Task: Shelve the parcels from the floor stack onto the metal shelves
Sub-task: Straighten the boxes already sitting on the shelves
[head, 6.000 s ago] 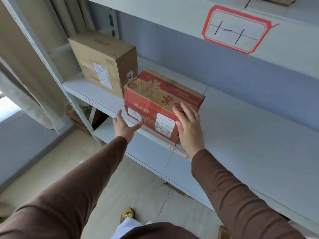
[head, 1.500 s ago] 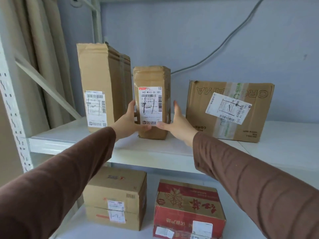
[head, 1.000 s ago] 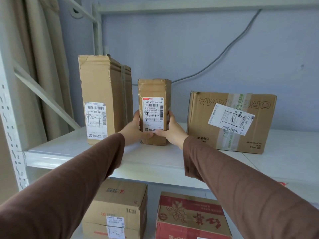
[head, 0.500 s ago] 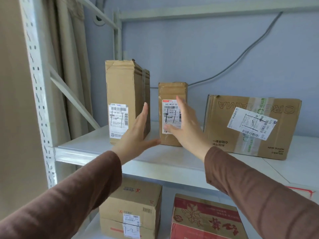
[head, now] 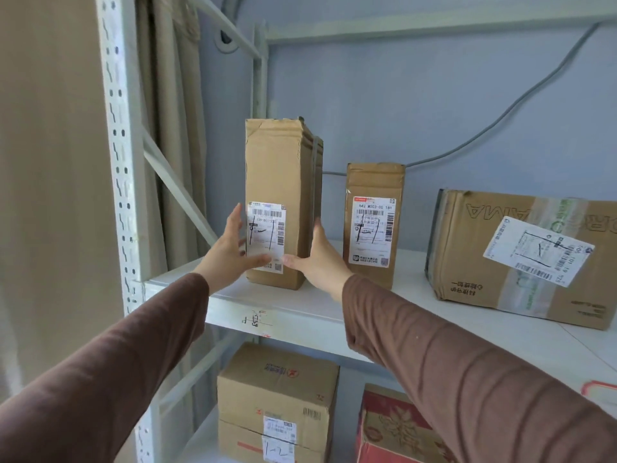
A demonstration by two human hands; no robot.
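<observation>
Both hands bracket the tall box (head: 278, 182) low down: the left hand (head: 226, 253) lies flat-fingered against its left front edge, thumb across the bottom of the label (head: 266, 236), and the right hand (head: 317, 259) presses its right side with straight fingers, thumb reaching over the front; neither grip is clenched, and the box is grasped only by the squeeze between the two palms. The box stands upright on the upper shelf (head: 300, 315), near its left end, by the perforated post (head: 120, 155). Its label shows a barcode, the number 159-801-230 and handwritten strokes. Just to its right, apart from it, stands the small box (head: 374, 225), upright, its label reading 642 M003-00 181 above barcodes and pen marks. Further right sits the wide box (head: 521, 259), its print upside down with the letters AMA legible, green-printed tape across it and a tilted label. Small pen marks sit on the shelf's front edge. On the lower shelf a brown box (head: 277, 399) carries a label with "1-2" handwritten, beside a red box (head: 394, 429) with a floral print. A grey cable (head: 521, 95) runs down the blue wall, and curtains (head: 170, 128) hang left
</observation>
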